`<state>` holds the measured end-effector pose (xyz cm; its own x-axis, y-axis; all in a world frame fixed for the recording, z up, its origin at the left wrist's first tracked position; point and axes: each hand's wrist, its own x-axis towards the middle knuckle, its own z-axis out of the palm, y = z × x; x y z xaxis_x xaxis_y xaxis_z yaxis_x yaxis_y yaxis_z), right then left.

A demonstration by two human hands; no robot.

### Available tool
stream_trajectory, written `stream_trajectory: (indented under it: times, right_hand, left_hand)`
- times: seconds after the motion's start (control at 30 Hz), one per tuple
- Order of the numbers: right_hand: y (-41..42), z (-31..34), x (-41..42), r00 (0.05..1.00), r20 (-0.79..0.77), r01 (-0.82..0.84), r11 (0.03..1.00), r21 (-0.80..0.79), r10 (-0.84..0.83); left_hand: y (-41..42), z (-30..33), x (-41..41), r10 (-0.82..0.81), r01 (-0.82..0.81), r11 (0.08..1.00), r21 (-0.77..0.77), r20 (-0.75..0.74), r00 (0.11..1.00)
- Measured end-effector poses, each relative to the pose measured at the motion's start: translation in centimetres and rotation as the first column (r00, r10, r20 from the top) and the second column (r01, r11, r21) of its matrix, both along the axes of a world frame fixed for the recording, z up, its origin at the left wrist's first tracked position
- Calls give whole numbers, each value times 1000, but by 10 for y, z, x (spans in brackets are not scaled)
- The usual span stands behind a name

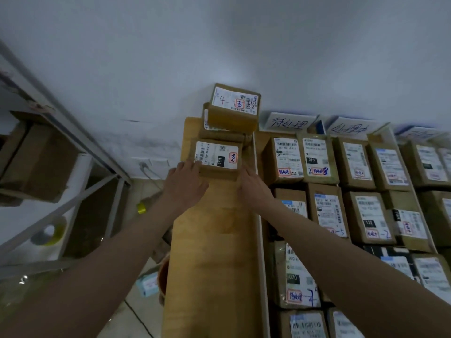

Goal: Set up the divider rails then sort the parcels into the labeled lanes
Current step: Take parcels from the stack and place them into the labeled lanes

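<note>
A small cardboard parcel (pixel 218 159) with a white shipping label lies on the wooden table's leftmost lane (pixel 214 240). My left hand (pixel 186 182) holds its left side and my right hand (pixel 253 186) its right side. Behind it, against the wall, two more parcels (pixel 231 111) are stacked. A white divider rail (pixel 259 215) runs along the right edge of this lane. To the right of the rail, several labelled parcels (pixel 324 159) fill further lanes, under handwritten lane signs (pixel 290 123) at the wall.
A grey metal shelf rack (pixel 73 147) with cardboard boxes stands at the left. Rolls of yellow tape (pixel 50 234) lie on its lower shelf and on the floor. A cable (pixel 146 172) hangs from a wall socket.
</note>
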<state>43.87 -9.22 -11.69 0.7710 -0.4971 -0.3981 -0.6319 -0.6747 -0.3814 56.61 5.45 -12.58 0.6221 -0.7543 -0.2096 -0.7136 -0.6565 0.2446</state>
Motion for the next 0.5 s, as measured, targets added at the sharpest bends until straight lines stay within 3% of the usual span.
stream_trajectory:
  times: [0.2,0.37,0.43,0.5]
  right_hand:
    - [-5,-16,19,997,-63,-55,998,-18,53]
    - [29,-14,1,984,149,-73,986,-147,95]
    - [47,-14,-10,967,225,-92,988,-121,117]
    - [58,-17,-14,952,305,36,996,-82,-9]
  left_hand:
    - [-5,-21,6,-25,25,999,-23,14,1000]
    - [5,-28,14,40,-29,987,-158,63,997]
    - [10,-27,16,76,-75,981,-179,2,997]
    - [16,-30,14,81,-99,983,-152,-123,989]
